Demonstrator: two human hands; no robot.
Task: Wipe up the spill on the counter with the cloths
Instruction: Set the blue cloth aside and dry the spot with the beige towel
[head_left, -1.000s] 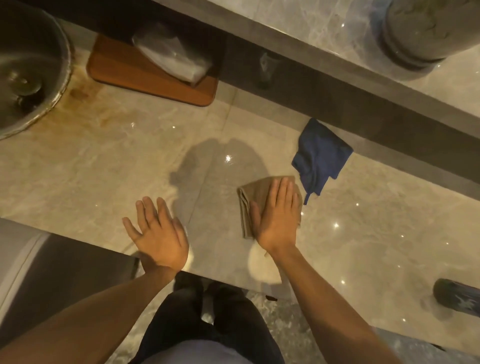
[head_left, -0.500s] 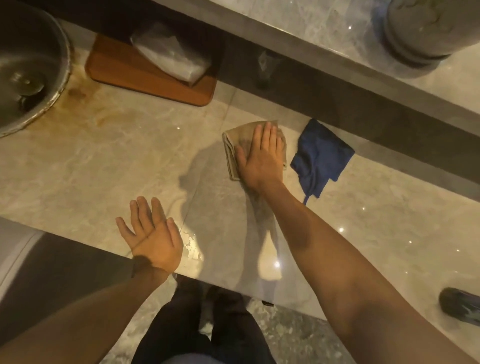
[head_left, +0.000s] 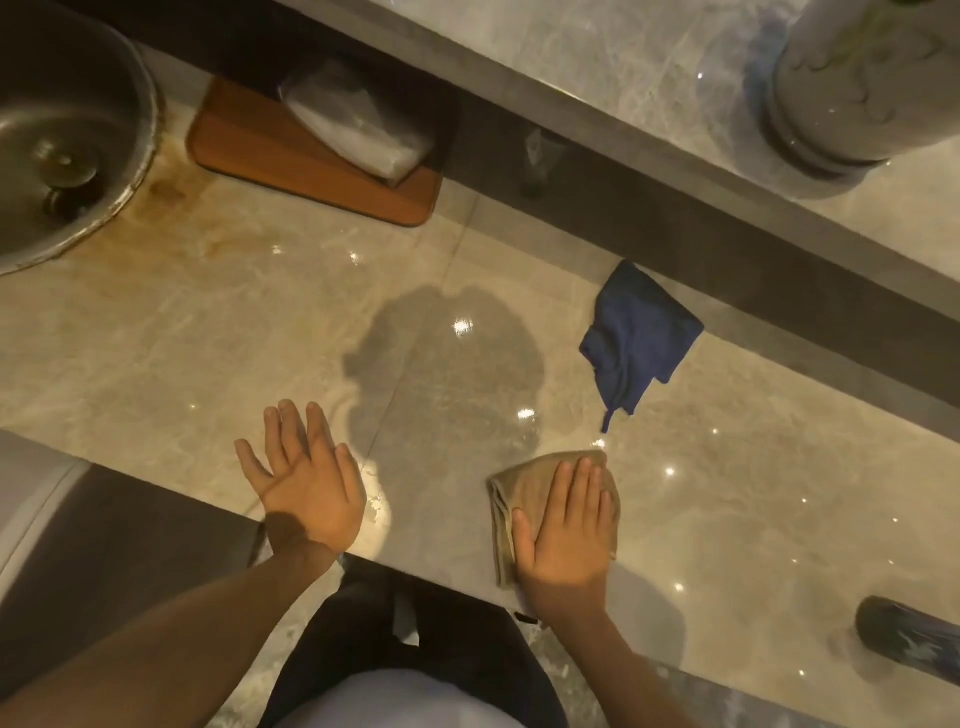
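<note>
My right hand lies flat, fingers together, on a folded tan cloth near the front edge of the glossy marble counter. A crumpled blue cloth lies untouched farther back, by the dark back ledge. My left hand rests flat with fingers spread on the counter by its front edge, holding nothing. A small whitish wet patch shows just right of that hand. A dark shadow covers the counter between the two hands and the ledge.
A round metal sink sits at the far left with rust-coloured stains beside it. A wooden board holding a plastic-wrapped packet stands at the back. A dark cylinder lies at the right. A grey vase base stands on the raised ledge.
My right hand has dragged the tan cloth back from the far ledge toward the front edge of the counter. My left hand has stayed in place.
</note>
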